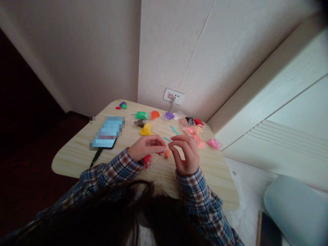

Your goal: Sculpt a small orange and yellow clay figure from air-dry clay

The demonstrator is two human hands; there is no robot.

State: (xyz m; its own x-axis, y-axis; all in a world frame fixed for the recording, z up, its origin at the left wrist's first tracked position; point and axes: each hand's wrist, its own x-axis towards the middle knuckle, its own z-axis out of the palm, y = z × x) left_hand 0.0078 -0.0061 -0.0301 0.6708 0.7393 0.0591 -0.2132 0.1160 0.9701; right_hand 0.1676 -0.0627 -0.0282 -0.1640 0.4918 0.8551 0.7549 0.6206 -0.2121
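Note:
My left hand (150, 147) is closed in a pinch, thumb against the fingertips. Facing it, my right hand (186, 153) has its thumb and fingertips curled together in a pinch. Whatever they hold, if anything, is too small to make out. Just below the fingertips, a small rounded orange lump (167, 153) that looks like modelling clay rests on the table. A bag of red clay (148, 161) lies beside my left wrist, partly hidden by it. Beyond the hands are a blue plastic tool (174, 130) and a thinner blue tool (167, 139).
On the wooden table (210, 181) lie several clay bags, including green (142, 115), yellow (146, 129), purple (169, 116) and pink (214, 144). A phone (107, 133) with a strap is at left. Small clay pieces (123, 106) sit in the far left corner. A wall socket (174, 96) holds a plug.

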